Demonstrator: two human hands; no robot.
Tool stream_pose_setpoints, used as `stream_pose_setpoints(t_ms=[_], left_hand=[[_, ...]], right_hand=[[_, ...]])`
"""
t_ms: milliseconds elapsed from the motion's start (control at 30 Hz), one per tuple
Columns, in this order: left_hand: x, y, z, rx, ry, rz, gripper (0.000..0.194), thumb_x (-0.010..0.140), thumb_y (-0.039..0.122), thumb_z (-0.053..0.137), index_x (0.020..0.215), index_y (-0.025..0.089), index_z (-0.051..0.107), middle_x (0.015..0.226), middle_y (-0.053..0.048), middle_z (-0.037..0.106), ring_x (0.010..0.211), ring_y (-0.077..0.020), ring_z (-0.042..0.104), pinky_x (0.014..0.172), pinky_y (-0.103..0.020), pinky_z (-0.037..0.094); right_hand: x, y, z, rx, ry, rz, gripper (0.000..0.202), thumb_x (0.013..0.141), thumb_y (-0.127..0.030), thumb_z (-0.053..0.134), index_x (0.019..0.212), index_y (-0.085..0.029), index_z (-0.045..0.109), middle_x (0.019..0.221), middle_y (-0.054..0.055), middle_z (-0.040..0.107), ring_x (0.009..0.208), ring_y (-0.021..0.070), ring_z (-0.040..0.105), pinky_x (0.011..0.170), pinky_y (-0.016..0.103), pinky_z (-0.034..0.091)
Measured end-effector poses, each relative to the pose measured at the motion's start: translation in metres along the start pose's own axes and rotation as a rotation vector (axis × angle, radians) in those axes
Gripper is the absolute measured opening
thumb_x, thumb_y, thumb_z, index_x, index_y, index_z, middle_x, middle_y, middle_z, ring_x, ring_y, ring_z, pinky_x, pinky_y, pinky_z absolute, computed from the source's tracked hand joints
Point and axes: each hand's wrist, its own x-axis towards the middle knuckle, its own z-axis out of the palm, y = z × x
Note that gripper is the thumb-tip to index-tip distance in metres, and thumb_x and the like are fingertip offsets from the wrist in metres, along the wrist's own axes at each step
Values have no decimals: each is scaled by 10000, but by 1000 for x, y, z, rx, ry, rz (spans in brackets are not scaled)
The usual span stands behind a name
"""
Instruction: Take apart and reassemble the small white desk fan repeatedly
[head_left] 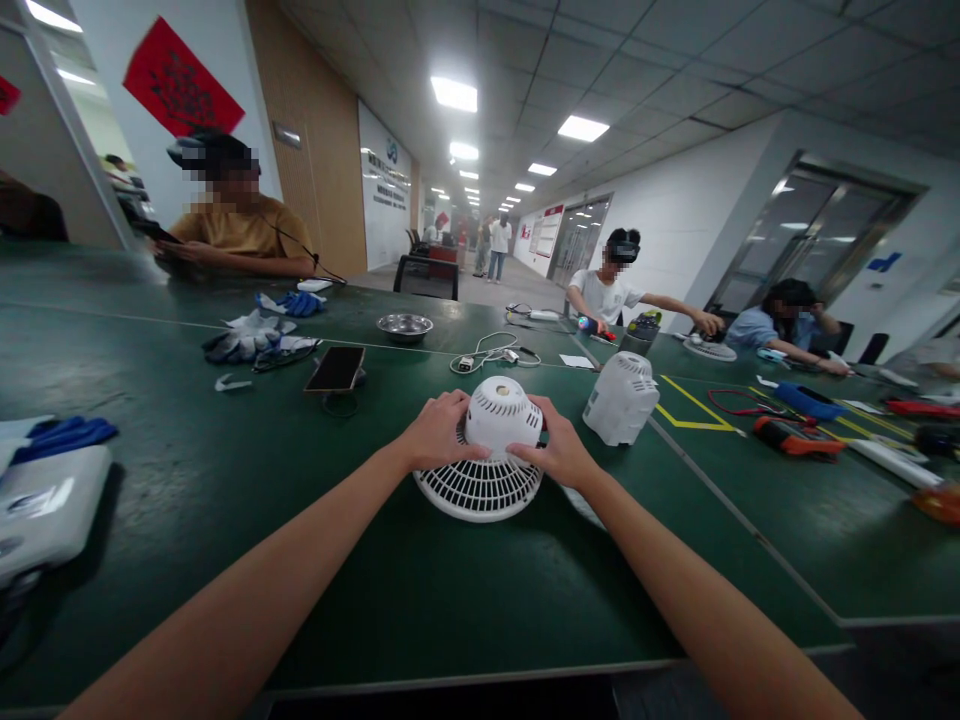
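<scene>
White case: we start on the left, where it lies near the near edge of the green table (450,590), white case (64,500) beside a pair of blue gloves (67,437)
Phone: across to the phone (335,369), propped at a tilt, with the metal bowl (405,326) beyond it by the far edge
Left hand: here's the action, left hand (439,432) part-open and curved round the housing's left flank, thumb at the front, fingers behind, a hold on it
Domed housing: centre stage, domed housing (504,412) sitting over the round grille (480,492), the pair between the near and far edges; looks like hard, stiff plastic, smooth enough to slip under dry fingers, and probably the weighty part if a motor sits inside
Grille: light by the look of it, thin ribs that could flex or snap, so lift by the dome, 2 hands on opposite flanks, and leave the ribs unpressed
Right hand: right hand (559,440) mirrors that, part-open, thumb at the front, fingers round the right flank, some fingertips hidden
White curved piece: partly under the right forearm, white curved piece (583,506), mostly hidden
Vented casing: and just right, vented casing (622,400) upright, apart from both hands
</scene>
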Motion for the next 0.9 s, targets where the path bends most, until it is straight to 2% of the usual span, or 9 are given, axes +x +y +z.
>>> stream_pose_setpoints(t_ms=[133, 233, 333, 433, 500, 633, 733, 900], left_hand=[[-2, 5, -2, -60, 21, -9, 677, 754, 551, 669, 1316, 198, 531, 1250, -132, 609, 1137, -342, 561, 991, -491, 395], [-4, 2, -1, -172, 42, -41, 674, 838, 426, 594, 1452, 234, 392, 1331, -122, 589, 1222, -333, 539, 1047, -513, 364], [-6, 2, -1, -302, 11, -22, 837, 827, 450, 610, 1539, 257, 214, 1406, -142, 534, 1268, -346, 512, 1056, -538, 364], [-9, 7, -3, -327, 6, 60, 1119, 704, 508, 735, 1565, 246, 71, 1527, -175, 377, 1328, -383, 443, 1076, -537, 354], [-11, 12, -4, -286, 23, 88, 1202, 660, 509, 768, 1566, 242, 24, 1563, -179, 305, 1354, -399, 406, 1092, -541, 338], [-13, 21, -5, -232, 49, 101, 1202, 653, 444, 766, 1559, 244, 2, 1548, -185, 315, 1329, -408, 432, 1078, -542, 352], [-12, 25, -4, -208, 55, 95, 1154, 647, 389, 754, 1551, 260, 48, 1507, -176, 371, 1274, -404, 483, 1042, -539, 382], [-11, 28, -7, -189, 59, 99, 1097, 658, 386, 737, 1539, 245, 98, 1456, -170, 423, 1213, -387, 524, 988, -508, 430]], right_hand=[[-3, 1, -2, -83, 47, 36, 645, 733, -473, 747, 1246, -207, 462, 1122, 86, 613, 978, 267, 619, 846, 412, 498], [-6, 0, -2, -1, 29, 28, 723, 791, -493, 681, 1371, -217, 348, 952, 54, 639, 804, 235, 634, 750, 389, 509], [-8, -2, -1, 132, -51, 11, 832, 842, -451, 625, 1496, -245, 154, 828, 12, 640, 684, 205, 626, 678, 358, 514], [-8, -3, 1, 168, -123, 15, 907, 808, -391, 663, 1525, -268, 120, 825, 3, 649, 657, 197, 626, 648, 345, 520], [-7, -3, 2, 186, -139, 25, 928, 786, -363, 678, 1527, -279, 127, 817, -4, 655, 645, 193, 625, 636, 339, 524], [-6, -4, 2, 212, -125, 45, 916, 755, -322, 690, 1512, -281, 175, 792, -14, 663, 646, 191, 634, 637, 334, 531], [-6, -5, 2, 224, -118, 51, 902, 730, -276, 687, 1494, -277, 206, 791, -18, 666, 641, 182, 630, 629, 321, 526], [-6, -7, 2, 243, -130, 82, 908, 673, -179, 683, 1463, -285, 249, 804, -25, 664, 653, 174, 627, 637, 306, 519]])
